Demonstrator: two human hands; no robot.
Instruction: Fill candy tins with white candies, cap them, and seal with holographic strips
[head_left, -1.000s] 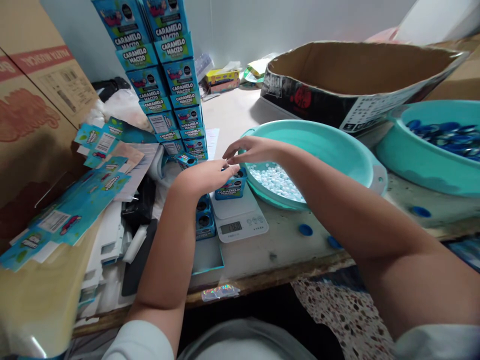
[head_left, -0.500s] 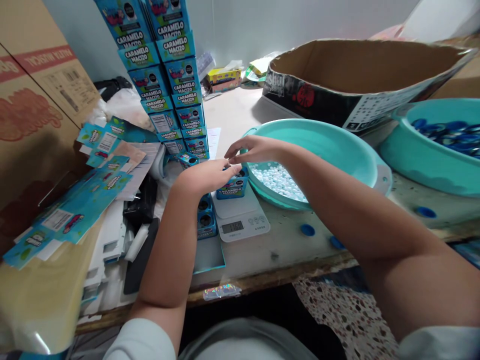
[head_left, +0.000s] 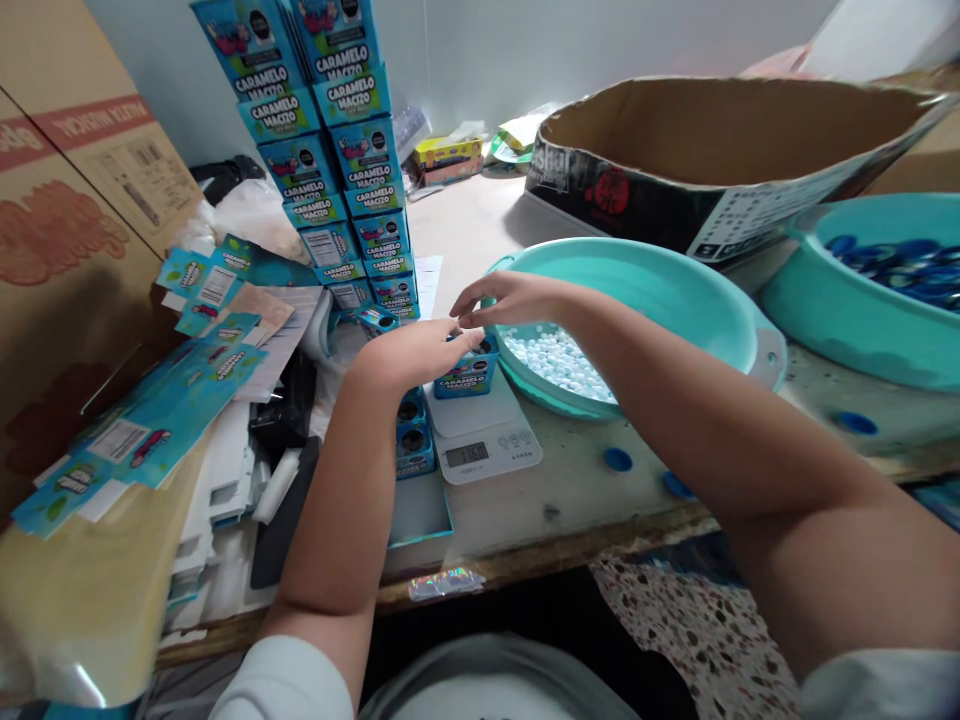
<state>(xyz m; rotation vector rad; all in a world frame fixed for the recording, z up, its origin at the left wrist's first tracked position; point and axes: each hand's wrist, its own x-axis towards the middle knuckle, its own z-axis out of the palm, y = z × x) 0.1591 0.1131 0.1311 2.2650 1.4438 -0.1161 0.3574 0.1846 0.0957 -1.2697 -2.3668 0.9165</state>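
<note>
A blue candy box (head_left: 465,380) with dark round openings stands on a white kitchen scale (head_left: 491,440), whose display is lit. My left hand (head_left: 412,350) reaches over the box from the left, its thumb stretched across the top and its other fingers partly hidden. From the right, my right hand (head_left: 514,300) bends over the same box, fingers curled and close together beside the left fingertips. Whatever lies between those right fingers is hidden. Left of the scale, partly behind my left forearm, is another blue box (head_left: 414,450) with round openings, in a shallow tray (head_left: 420,515).
A turquoise basin (head_left: 660,290) with white pellets stands right of the scale; another basin (head_left: 847,300) holds blue lids. Behind is an open carton (head_left: 622,200). Stacked blue boxes (head_left: 352,170) rise at the back left, near flat box blanks (head_left: 150,420). Loose blue lids (head_left: 618,460) lie near the edge.
The camera view has shifted very slightly. Both hands stay in the same place over the candy box.
</note>
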